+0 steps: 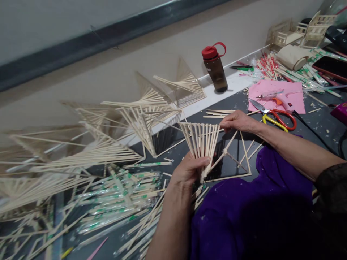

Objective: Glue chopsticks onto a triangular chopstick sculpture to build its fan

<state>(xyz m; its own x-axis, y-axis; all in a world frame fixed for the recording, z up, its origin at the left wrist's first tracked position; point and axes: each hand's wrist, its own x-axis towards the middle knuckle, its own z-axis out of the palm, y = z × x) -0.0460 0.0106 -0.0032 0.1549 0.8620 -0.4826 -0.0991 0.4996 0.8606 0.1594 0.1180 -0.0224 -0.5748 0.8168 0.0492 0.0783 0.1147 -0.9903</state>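
My left hand (pixel 191 168) is wrapped round the narrow lower end of a fan of thin wooden sticks (pixel 202 139), its thumb lying across them. At the fan's upper right corner, my right hand (pixel 234 122) has its fingers pressed together in a pinch. The fan belongs to a stick frame, and an open triangular part (pixel 245 153) of it reaches right, over the dark table and beside the purple cloth on my lap. Whether the right fingertips hold a stick end or something smaller is hidden.
Similar stick structures (pixel 108 155) stand along the wall at left. Wrapped chopsticks (pixel 119 195) and loose sticks lie in front of them. A red-capped bottle (pixel 217 74) stands behind. Scissors (pixel 279 117) and a pink glue gun (pixel 279 99) lie at right near pink paper (pixel 295 90).
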